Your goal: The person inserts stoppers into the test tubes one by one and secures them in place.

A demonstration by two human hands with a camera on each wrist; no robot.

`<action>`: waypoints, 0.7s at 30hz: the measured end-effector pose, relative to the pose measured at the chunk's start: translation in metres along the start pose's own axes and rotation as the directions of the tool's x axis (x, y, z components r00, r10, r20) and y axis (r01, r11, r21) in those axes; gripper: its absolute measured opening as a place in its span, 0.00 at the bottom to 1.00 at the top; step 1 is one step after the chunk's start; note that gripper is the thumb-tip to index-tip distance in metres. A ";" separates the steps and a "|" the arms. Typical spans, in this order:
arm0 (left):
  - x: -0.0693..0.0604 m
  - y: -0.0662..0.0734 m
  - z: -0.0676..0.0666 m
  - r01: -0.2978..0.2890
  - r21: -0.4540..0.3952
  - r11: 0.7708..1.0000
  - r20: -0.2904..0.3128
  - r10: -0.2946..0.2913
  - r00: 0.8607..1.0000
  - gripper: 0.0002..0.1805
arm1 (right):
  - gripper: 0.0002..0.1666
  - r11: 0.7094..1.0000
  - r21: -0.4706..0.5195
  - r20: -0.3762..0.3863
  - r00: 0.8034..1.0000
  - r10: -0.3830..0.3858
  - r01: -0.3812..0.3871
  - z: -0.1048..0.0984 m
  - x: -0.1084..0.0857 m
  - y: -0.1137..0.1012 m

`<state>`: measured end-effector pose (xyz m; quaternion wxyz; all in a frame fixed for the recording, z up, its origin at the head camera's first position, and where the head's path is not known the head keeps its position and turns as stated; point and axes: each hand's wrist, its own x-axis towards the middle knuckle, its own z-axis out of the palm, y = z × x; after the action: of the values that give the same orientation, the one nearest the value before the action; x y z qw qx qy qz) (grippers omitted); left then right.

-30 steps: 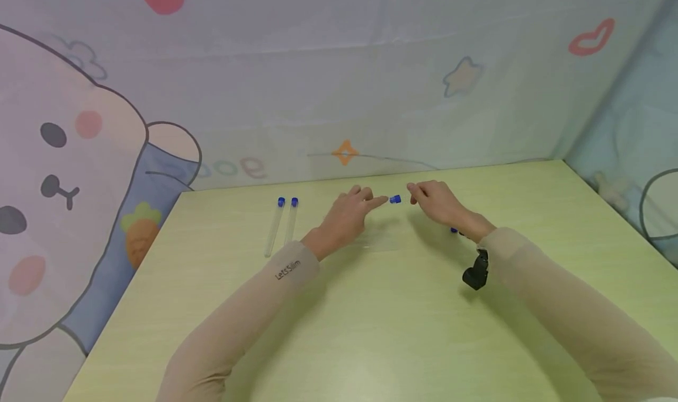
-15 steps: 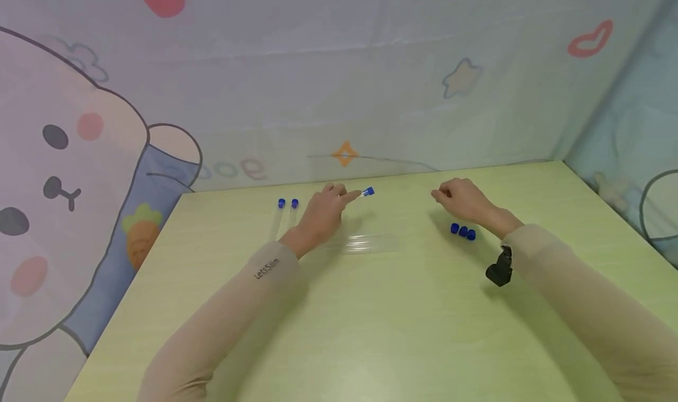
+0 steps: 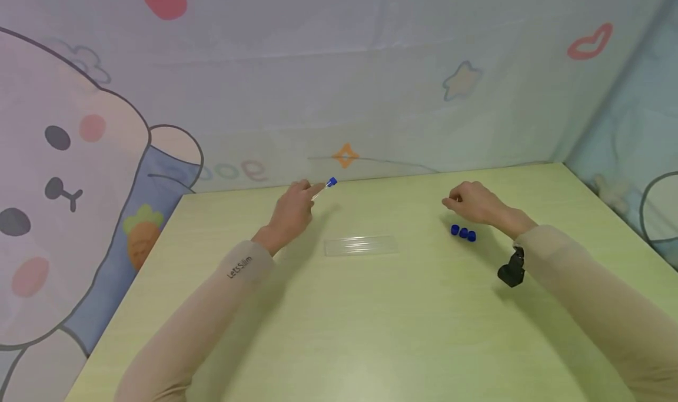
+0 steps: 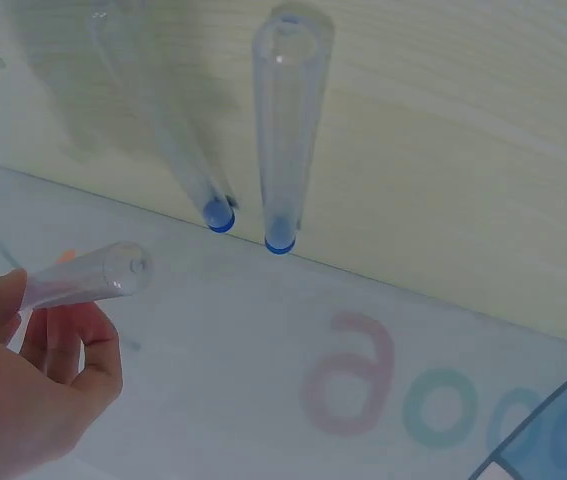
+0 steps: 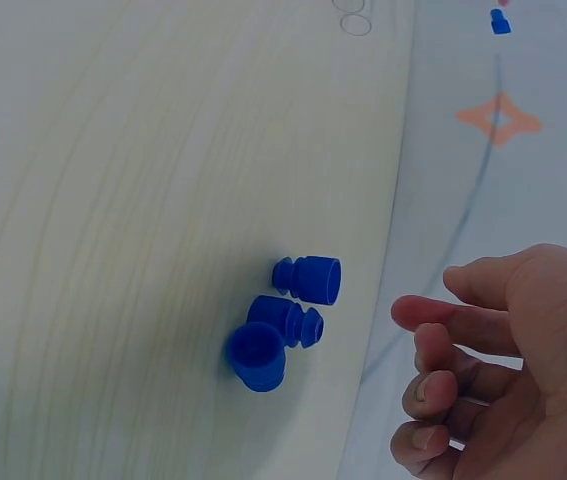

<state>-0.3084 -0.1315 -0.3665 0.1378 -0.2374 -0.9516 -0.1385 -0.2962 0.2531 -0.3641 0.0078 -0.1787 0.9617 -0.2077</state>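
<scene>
My left hand grips a clear test tube between thumb and fingers, held tilted above the table. A blue cap sits on its far end. In the left wrist view two capped test tubes, one on the left and one in the middle, lie side by side; the head view has them hidden behind the left hand. My right hand hovers with loosely bent fingers and nothing in them. Near it lie three loose blue caps, close together.
Several clear tubes lie crosswise at the middle of the table. The table's back edge meets a printed cloth. A black camera hangs at the right wrist.
The left hand has moved left with the capped test tube, away from the right hand. My right hand has shifted right, and the loose caps and the crosswise tubes have come into full view.
</scene>
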 end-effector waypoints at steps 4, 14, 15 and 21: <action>-0.003 -0.010 -0.002 0.057 -0.049 0.997 0.011 -0.057 0.998 0.30 | 0.18 1.000 0.003 0.007 1.000 0.000 0.000 0.000 -0.002 0.001; -0.010 -0.032 -0.004 0.181 -0.103 0.978 0.008 -0.181 0.983 0.28 | 0.17 1.000 0.006 0.036 0.999 -0.012 0.012 -0.001 -0.005 0.001; -0.010 -0.034 -0.005 0.191 -0.106 0.976 0.008 -0.191 0.981 0.28 | 0.17 1.000 0.002 0.041 0.999 -0.014 0.014 -0.001 -0.005 0.001; -0.016 -0.045 -0.009 0.247 -0.116 0.962 0.016 -0.247 0.969 0.28 | 0.15 0.999 -0.022 0.061 0.998 -0.030 0.032 -0.002 -0.004 0.001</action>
<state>-0.3153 -0.1797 -0.3726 0.1044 -0.1247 -0.9641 -0.2098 -0.2929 0.2562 -0.3635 0.0320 -0.1998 0.9604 -0.1914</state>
